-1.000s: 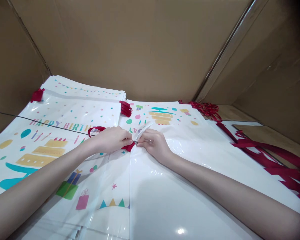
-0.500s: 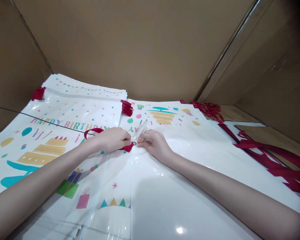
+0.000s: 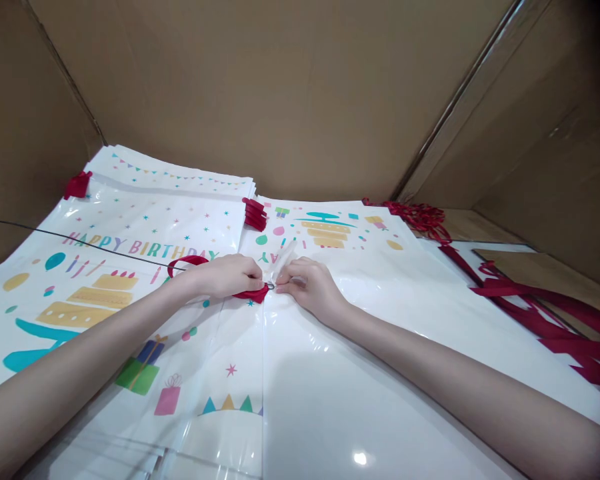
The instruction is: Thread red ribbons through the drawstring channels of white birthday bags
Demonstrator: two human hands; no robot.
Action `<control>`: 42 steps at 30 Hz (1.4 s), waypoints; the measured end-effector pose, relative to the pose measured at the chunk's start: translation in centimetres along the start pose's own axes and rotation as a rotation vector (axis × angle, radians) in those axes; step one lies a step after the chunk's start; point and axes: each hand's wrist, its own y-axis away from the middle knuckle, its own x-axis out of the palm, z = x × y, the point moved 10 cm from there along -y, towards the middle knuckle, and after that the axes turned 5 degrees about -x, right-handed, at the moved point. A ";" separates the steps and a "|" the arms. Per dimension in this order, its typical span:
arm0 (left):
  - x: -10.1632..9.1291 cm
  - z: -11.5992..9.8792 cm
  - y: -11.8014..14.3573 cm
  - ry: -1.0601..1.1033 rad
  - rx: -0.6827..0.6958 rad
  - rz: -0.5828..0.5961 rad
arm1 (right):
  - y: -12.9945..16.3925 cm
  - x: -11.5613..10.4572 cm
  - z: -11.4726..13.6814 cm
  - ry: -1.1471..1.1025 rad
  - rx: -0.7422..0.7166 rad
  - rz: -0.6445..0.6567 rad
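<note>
My left hand point(image 3: 229, 275) pinches a red ribbon point(image 3: 186, 261) that loops out behind the knuckles and shows again under the fingers. My right hand point(image 3: 307, 285) pinches the bunched edge of a glossy white plastic bag point(image 3: 380, 347) together with a small metal tip, right beside my left fingertips. Both hands meet at the seam between that bag and a printed "HAPPY BIRTHDAY" bag point(image 3: 105, 280) on the left. A thin dark wire point(image 3: 70, 239) runs from the left edge towards my left hand.
Cardboard walls point(image 3: 300, 93) close in the back and both sides. A stack of printed bags with red ribbon ends point(image 3: 254, 215) lies behind my hands. Loose red ribbons point(image 3: 545, 307) pile up on the right, with another red tuft point(image 3: 77, 185) at far left.
The hands have stayed pinched together at the same spot. The red ribbon loop behind my left hand has shifted slightly left and flattened.
</note>
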 end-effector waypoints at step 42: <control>-0.9 -0.9 0.1 -0.070 0.151 -0.179 | 0.2 0.1 0.1 0.040 0.012 0.029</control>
